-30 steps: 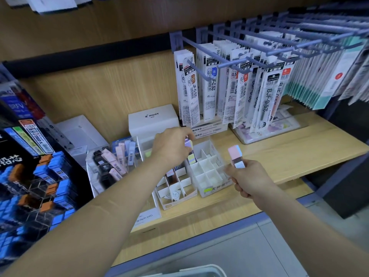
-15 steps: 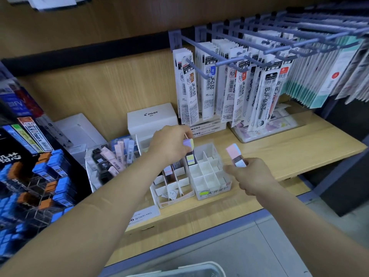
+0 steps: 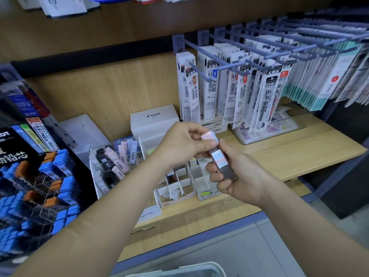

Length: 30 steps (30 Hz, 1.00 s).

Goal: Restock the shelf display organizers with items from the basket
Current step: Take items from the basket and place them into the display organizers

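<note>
Restocking at a stationery display: a slim pastel case [image 3: 221,161] is held between two hands above the white divided organizers [image 3: 180,184] on a wooden shelf [image 3: 299,150]. Its pink upper end is pinched in the grip of the left hand [image 3: 185,144], thumb against forefinger. The lower part is clasped by the right hand [image 3: 245,176], whose fingers are curled round it (whether one case or a thin stack is held cannot be told). The case is tilted, its top toward the back panel, and is held clear of the compartments beneath it.

Just left of the organizers a clear acrylic bin [image 3: 114,156] is seen, filled with pink, blue and black lead cases. Behind the organizers a white box marked PILOT [image 3: 154,118] is set against the back panel. Refill packs [image 3: 209,90] are hung from grey pegs [image 3: 249,48] above the shelf. A display of blue and orange boxes [image 3: 50,176] is placed at far left. The rim of a pale basket [image 3: 175,269] is shown at the bottom edge.
</note>
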Motion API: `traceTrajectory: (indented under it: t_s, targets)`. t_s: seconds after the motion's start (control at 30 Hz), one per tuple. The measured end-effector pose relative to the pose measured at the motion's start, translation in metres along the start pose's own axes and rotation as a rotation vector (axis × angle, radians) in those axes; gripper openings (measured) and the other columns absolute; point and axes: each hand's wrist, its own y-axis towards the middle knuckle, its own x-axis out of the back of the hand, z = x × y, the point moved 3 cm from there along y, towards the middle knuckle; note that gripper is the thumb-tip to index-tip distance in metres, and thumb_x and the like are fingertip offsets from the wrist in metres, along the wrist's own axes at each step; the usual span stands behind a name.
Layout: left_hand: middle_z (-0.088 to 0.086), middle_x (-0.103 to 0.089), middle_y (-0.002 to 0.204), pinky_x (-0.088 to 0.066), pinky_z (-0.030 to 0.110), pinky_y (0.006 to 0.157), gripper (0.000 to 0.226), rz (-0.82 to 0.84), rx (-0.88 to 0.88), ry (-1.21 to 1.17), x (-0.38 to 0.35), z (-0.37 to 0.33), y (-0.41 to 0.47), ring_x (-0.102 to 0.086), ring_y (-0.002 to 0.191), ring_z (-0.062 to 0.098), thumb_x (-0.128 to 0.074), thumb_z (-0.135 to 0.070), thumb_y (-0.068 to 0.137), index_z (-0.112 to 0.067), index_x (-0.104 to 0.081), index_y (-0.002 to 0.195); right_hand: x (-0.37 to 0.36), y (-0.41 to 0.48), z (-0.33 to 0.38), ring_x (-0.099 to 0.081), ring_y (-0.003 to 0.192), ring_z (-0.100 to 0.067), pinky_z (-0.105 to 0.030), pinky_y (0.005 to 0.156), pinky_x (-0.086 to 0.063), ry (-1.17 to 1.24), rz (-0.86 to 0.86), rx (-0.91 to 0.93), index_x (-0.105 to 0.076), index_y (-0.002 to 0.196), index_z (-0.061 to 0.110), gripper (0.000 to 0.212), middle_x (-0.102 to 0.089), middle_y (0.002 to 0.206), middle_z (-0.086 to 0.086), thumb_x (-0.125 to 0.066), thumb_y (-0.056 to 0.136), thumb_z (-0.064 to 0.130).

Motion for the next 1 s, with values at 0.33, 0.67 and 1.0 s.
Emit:
traceTrajectory:
  t_s: [0.33, 0.67, 1.0]
  targets:
    - [0.01, -0.071, 0.081, -0.058, 0.025, 0.065, 0.016, -0.427, -0.139, -0.006, 0.084, -0.009, -0.033, -0.067, 0.061, 0.013, -0.069, -0.005, 0.085, -0.02, -0.068, 0.091, 0.007, 0.005, 0.003, -0.037, 0.043, -0.008, -0.015, 0.033, -0.023, -0.023, -0.087, 0.105, -0.063, 0.108, 0.006, 0.025, -0.05, 0.069, -0.003, -0.048, 0.102, 0.026]
    - [-0.017, -0.066, 0.066, -0.052, 0.031, 0.073, 0.004, -0.353, -0.125, 0.598, 0.062, 0.04, -0.046, -0.061, 0.067, 0.006, -0.075, -0.023, 0.078, -0.026, -0.073, 0.079, -0.012, 0.005, -0.002, -0.046, 0.056, -0.013, -0.015, 0.041, -0.037, 0.052, 0.004, 0.101, -0.06, 0.096, 0.002, 0.008, -0.048, 0.077, -0.007, -0.052, 0.096, 0.004]
    - [-0.008, -0.059, 0.079, -0.044, 0.031, 0.074, 0.013, -0.362, -0.217, 0.929, 0.049, 0.07, -0.041, -0.049, 0.088, 0.021, -0.07, -0.032, 0.083, -0.024, -0.07, 0.094, -0.01, 0.007, -0.004, -0.053, 0.059, -0.016, -0.02, 0.05, -0.05, 0.046, 0.028, 0.111, -0.063, 0.09, -0.003, 0.012, -0.06, 0.068, -0.01, -0.052, 0.094, -0.002]
